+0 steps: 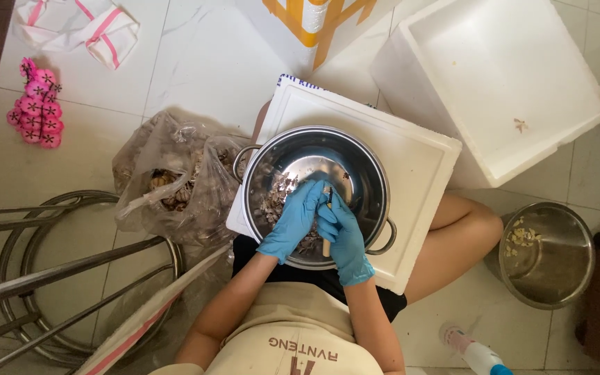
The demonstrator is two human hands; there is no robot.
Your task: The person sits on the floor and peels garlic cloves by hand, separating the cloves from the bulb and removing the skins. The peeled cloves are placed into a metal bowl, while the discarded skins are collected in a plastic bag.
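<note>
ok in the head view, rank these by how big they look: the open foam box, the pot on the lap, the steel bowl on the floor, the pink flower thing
1. open foam box
2. pot on the lap
3. steel bowl on the floor, though it sits farther from the camera than the pot, so this order is unsure
4. pink flower thing

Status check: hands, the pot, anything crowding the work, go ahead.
Left hand gloved, over scraps in pot. Right hand gloved, gripping wooden-handled tool. Plastic bag against pot's left side.

Plastic bag [175, 180] crowding pot [366, 173] left, foam lid [421, 163] seemingly bare right
</note>
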